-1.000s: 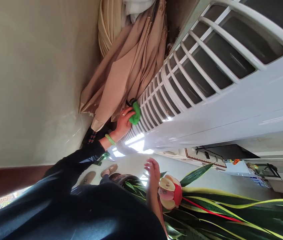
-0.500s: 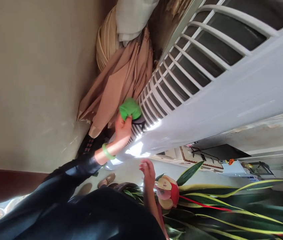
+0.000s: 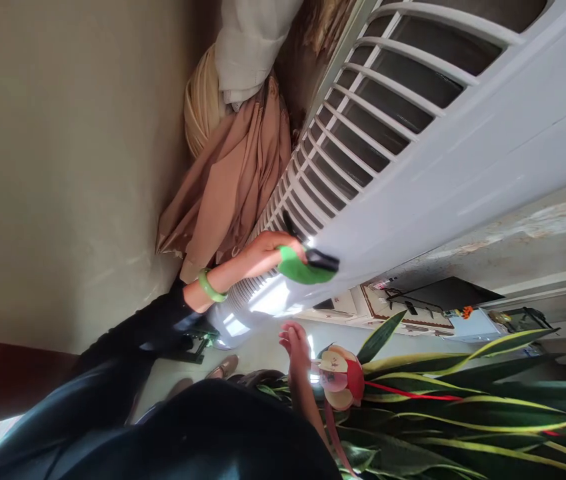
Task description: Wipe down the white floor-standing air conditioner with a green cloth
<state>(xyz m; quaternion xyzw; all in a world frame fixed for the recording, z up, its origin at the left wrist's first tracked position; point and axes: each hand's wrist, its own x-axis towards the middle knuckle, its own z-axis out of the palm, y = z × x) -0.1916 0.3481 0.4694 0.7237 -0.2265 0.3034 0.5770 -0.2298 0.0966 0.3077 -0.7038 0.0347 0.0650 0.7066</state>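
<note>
Gripping a green cloth (image 3: 295, 265) and a small black object (image 3: 323, 260) against the edge of a white tower air conditioner (image 3: 437, 180), the left hand (image 3: 265, 255) sits just below the unit's slatted grille (image 3: 397, 90). The right hand (image 3: 295, 343) stands apart at the left hand's 5 o'clock, open and holding nothing, with a red-and-cream paper ornament (image 3: 341, 378) at its 4 o'clock and a snake plant (image 3: 463, 427) beyond.

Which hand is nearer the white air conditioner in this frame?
Left hand, holding a green cloth against the white air conditioner; the right hand is open, further off, apart from it.
</note>
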